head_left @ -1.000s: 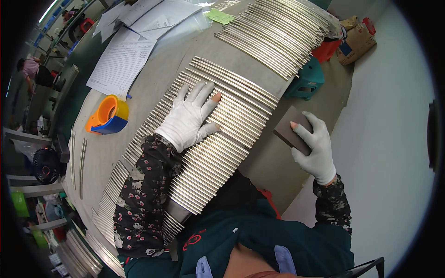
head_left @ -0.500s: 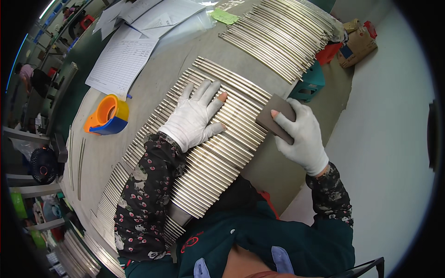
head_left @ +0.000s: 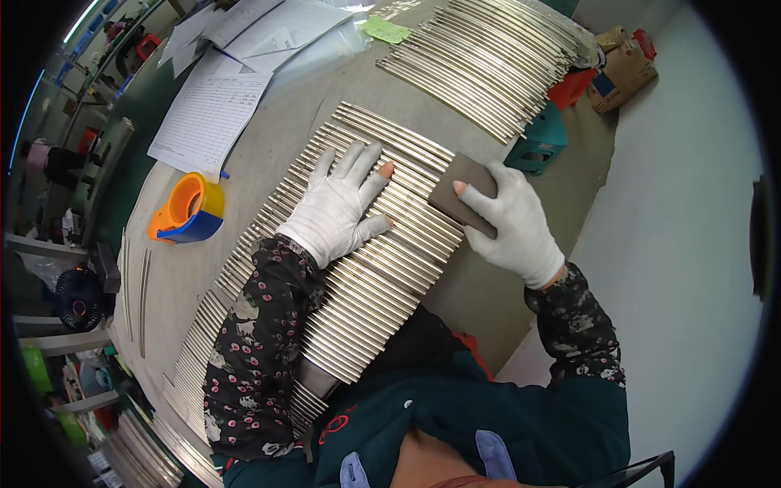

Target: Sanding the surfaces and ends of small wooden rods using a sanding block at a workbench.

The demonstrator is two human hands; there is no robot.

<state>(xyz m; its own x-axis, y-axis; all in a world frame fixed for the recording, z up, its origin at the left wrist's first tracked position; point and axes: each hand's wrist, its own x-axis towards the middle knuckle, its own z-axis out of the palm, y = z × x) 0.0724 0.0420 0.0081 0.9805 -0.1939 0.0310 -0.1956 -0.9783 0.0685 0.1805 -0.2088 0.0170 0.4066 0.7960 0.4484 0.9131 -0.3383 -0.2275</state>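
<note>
Left hand (head_left: 338,207) lies flat, fingers spread, on the rods (head_left: 366,268) covering the desk (head_left: 244,236); right hand (head_left: 508,224) grips a sanding block (head_left: 460,191) at their near ends, rubbing seemingly barely begun

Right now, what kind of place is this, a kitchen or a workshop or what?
Probably a workshop or small factory bench. Rows of thin shiny metal rods cover the grey table, the white-gloved right hand presses a brown sanding block on them, and printed paper sheets lie nearby.
</note>
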